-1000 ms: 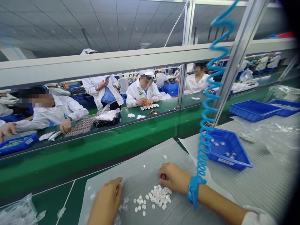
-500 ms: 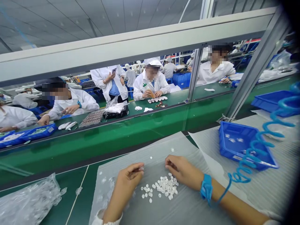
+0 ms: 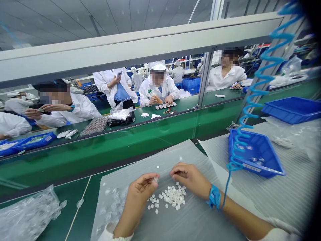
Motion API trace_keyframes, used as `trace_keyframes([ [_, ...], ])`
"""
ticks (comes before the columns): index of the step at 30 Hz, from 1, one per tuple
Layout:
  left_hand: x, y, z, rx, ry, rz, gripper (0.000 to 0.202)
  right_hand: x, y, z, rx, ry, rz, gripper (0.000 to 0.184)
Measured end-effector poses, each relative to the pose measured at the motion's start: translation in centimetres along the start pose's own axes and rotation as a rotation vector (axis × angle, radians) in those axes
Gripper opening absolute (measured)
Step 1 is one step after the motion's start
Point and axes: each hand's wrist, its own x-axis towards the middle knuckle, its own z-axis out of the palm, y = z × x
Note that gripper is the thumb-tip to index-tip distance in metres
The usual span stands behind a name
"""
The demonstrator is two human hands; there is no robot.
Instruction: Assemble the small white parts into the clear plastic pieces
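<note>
My left hand (image 3: 141, 189) pinches a small clear plastic piece (image 3: 155, 180) between thumb and fingertips. Just to its right, my right hand (image 3: 188, 175) has thumb and forefinger pressed together; whatever may be between them is too small to make out. Below and between the hands lies a pile of small white discs (image 3: 173, 196), with several loose ones scattered to its left. More clear plastic pieces (image 3: 116, 201) are spread beside my left forearm. All of this rests on a translucent sheet (image 3: 200, 221). A blue wrist strap (image 3: 214, 196) circles my right wrist.
A bag of clear parts (image 3: 30, 214) lies at the left. To the right stands a blue tray (image 3: 273, 159) holding a few shiny pieces, with a coiled blue cord (image 3: 255, 90) hanging across it. Co-workers sit beyond the green conveyor wall (image 3: 100, 147).
The clear piece in my left hand now shows plainly, and my right hand has come slightly nearer to it. The coiled cord has swung upright. The view has shifted a little.
</note>
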Motion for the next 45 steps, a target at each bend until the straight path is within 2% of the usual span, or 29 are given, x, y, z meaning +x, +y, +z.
trace_keyframes([
  [8,-1.1,0.8,1.3,-0.277,-0.033,-0.086,0.037,-0.8,-1.8,0.7,0.214,0.086,-0.054,0.014],
  [14,-1.4,0.8,1.5,-0.292,-0.089,-0.167,0.033,-1.7,-3.3,0.9,0.030,0.112,-0.263,0.003],
  [21,-2.0,0.7,2.3,-0.313,-0.125,-0.171,0.034,-1.9,-3.5,1.0,-0.011,0.163,-0.469,0.015],
  [29,-2.2,0.4,2.6,-0.262,-0.158,-0.162,0.030,-2.2,-3.3,1.3,-0.045,0.113,-0.533,0.023],
  [35,-2.1,0.0,2.6,-0.249,-0.128,-0.160,0.031,-2.5,-2.8,1.3,-0.101,0.076,-0.562,0.024],
  [41,-2.1,0.5,2.9,-0.289,-0.114,-0.167,0.034,-2.4,-3.4,1.5,-0.037,0.103,-0.502,0.022],
  [45,-2.1,0.6,2.9,-0.313,-0.112,-0.193,0.037,-2.5,-3.6,1.7,-0.016,0.128,-0.404,0.021],
])
